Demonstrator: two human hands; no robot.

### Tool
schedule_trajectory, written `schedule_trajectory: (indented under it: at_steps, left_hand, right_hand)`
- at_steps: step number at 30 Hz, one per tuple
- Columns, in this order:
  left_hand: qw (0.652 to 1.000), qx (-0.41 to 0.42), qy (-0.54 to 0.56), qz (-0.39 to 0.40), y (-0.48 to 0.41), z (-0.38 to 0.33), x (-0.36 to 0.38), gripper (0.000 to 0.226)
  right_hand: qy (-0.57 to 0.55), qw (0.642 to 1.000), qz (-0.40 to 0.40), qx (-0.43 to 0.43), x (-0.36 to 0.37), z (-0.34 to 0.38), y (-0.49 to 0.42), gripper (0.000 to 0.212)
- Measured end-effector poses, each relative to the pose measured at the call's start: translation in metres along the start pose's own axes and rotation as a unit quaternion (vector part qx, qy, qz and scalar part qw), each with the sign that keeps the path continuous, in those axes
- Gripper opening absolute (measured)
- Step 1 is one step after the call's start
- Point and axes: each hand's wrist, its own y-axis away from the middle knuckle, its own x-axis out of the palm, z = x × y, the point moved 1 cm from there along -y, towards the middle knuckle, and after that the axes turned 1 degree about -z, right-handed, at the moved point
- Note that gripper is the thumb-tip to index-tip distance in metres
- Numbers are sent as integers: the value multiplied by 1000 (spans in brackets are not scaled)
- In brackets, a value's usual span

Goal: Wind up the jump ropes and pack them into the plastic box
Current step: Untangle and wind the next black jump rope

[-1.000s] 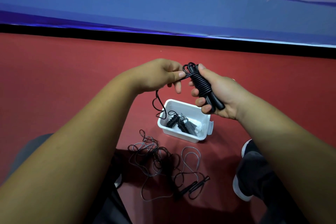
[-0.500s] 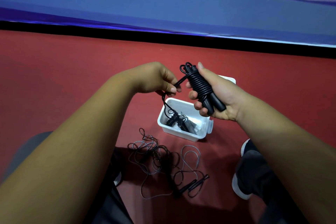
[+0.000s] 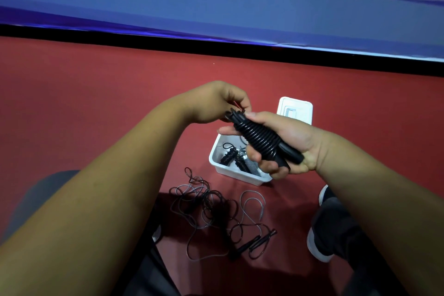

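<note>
Backdrop: a blue banner (image 3: 216, 7) with large pale lettering runs across the top of the frame, with a black strip below it.
Surface: a red floor (image 3: 84, 103) fills the middle and lower frame, and we find everything laid directly on it.
Right hand (image 3: 288, 142): centre right, fingers and thumb wrapped round the black jump rope (image 3: 260, 138) and gripping it firmly.
Left hand (image 3: 216, 103): centre, fingers curled, with the fingertips pinching at the upper end of that same bundle. We cannot make out the exact strand.
Loose jump rope (image 3: 206, 202): lower centre, an unwound tangle of thin cord on the floor, its dark handles at the lower right of the heap.
Plastic box (image 3: 236, 173): white and open, on the floor just below the right hand and partly covered by it.
Lid (image 3: 295, 109): white, lying off the box beyond it, above the right hand.
Black jump rope: held in the air above the box, cord coiled tightly round its handles.
Packed ropes (image 3: 229, 155): wound bundles already inside the box. We cannot count them with certainty.
Done, as we judge it: some ropes are packed, and the held one is wound and having its end secured.
Left: drop this bundle in the box, then wind and pack the tangled rope.
</note>
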Motion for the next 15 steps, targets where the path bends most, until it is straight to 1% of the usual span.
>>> schedule_trajectory:
  at_steps: [1, 3, 4, 5, 8, 11, 15]
  left_hand:
    - [1000, -1, 4, -5, 0, 0, 0, 23]
    - [1000, 4, 13, -12, -1, -2, -1, 23]
    - [1000, 7, 14, -14, -2, -2, -1, 24]
    - [1000, 12, 7, -18, -2, -3, -1, 24]
    - [999, 29, -16, -43, -6, -5, -2, 24]
    - [995, 53, -28, -78, -6, -12, -2, 24]
    - [986, 83, -73, -121, -7, -16, -3, 28]
  right_hand:
    - [16, 1000, 0, 3, -1, -2, -2, 67]
    - [62, 998, -16, 10, -3, -4, -5, 91]
    - [82, 996, -23, 14, -4, -4, -6, 98]
    - [96, 995, -27, 20, -6, -5, -7, 98]
    - [106, 992, -52, 38, -10, -5, -10, 80]
    - [113, 989, -84, 42, -11, -5, -11, 57]
    - [102, 982, -159, 13, -14, -3, -12, 43]
